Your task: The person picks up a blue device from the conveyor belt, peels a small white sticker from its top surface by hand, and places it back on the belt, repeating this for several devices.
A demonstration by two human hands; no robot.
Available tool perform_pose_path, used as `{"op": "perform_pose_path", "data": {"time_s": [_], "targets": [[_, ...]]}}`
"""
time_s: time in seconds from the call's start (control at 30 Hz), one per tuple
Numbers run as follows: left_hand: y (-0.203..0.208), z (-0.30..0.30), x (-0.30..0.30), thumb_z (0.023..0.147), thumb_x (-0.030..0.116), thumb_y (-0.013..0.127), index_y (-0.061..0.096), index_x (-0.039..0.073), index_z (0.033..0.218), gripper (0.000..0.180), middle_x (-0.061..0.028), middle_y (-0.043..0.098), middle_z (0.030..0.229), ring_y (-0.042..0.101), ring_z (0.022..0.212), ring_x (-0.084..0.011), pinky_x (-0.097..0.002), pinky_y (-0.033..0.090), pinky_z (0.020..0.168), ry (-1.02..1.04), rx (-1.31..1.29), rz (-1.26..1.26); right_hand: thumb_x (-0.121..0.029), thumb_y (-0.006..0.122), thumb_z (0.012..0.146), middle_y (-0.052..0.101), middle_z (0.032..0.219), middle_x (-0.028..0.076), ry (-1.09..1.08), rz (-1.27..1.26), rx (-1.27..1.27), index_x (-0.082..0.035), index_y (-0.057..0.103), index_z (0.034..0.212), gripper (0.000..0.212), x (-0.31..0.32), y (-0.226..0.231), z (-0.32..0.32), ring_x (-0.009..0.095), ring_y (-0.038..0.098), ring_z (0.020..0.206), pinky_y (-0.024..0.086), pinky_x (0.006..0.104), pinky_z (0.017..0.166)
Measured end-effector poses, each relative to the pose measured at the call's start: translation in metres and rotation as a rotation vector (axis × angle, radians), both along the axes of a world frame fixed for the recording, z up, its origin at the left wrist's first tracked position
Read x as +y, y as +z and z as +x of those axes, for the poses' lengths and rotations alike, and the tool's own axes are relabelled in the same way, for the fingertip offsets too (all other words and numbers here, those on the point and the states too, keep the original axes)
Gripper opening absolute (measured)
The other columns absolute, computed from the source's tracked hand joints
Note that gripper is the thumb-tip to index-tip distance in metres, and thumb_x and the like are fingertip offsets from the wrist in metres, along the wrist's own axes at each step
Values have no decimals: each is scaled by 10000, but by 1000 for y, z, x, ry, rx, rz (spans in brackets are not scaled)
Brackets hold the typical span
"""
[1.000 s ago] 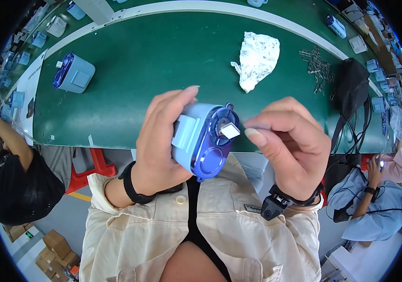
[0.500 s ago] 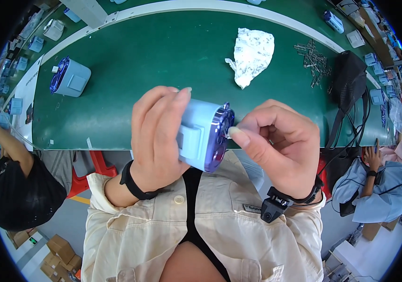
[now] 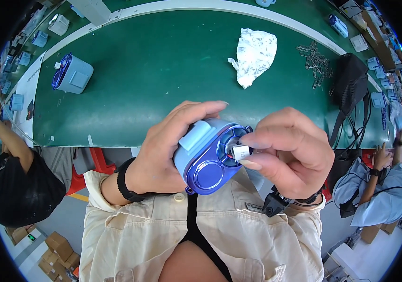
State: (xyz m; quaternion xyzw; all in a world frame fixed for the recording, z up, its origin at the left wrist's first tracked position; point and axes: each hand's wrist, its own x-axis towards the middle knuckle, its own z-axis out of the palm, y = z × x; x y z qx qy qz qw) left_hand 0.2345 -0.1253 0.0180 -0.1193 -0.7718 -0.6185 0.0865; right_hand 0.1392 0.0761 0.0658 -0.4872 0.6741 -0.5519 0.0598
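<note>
My left hand (image 3: 161,145) is wrapped round a light blue plastic housing (image 3: 193,138) with a glossy dark blue end face. That face, tilted up toward me, has a round raised disc and a round slotted opening. At the opening my right hand (image 3: 297,152) pinches a small white printed piece (image 3: 241,152) between thumb and forefinger. Whether this piece is fixed to something inside the opening, I cannot tell. A similar blue housing (image 3: 76,77) rests on the green table at the left, with a small white piece on its dark blue end.
A crumpled white patterned sheet (image 3: 255,56) lies on the green table (image 3: 154,61). Farther right are a pile of small metal parts (image 3: 314,63) and a black mesh bag (image 3: 350,77) with cables. Co-workers sit at left and right; cardboard boxes (image 3: 59,249) stand on the floor.
My left hand has turned the housing so its dark blue end faces up toward me. The white piece now shows between my right thumb and forefinger, and that hand sits slightly farther right.
</note>
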Motion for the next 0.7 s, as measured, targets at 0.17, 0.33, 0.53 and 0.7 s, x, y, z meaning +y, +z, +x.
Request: {"op": "perform_pose_path", "data": {"time_s": [0.17,0.33,0.53,0.7], "targets": [[1,-2,1,595,116,864,490,59,1335,831,-130,601,1115,606,1003,-270,-343,492,842,48,48,-34,-46,784,733,610,807,102,-46,-40,27,29,689,905,211,-4,0,2,130,520,620,372,245,530],[2,-7,2,585,123,872,496,60,1326,833,-131,601,1120,604,1006,-273,-343,492,839,174,229,-287,-69,799,723,603,806,103,-151,58,83,31,660,835,205,-7,5,9,133,518,618,370,250,536],[-3,-4,2,599,145,884,496,57,1326,829,-135,602,1139,615,999,-268,-341,493,839,158,126,-174,-65,803,715,600,838,110,-87,78,-274,37,675,858,218,-3,4,0,139,523,637,372,256,556],[-2,-2,-4,617,162,889,489,54,1335,829,-134,609,1132,626,988,-262,-338,494,841,-22,-12,59,-57,793,716,601,849,101,30,-64,-108,28,710,894,214,-3,2,-16,152,527,649,380,267,574]]}}
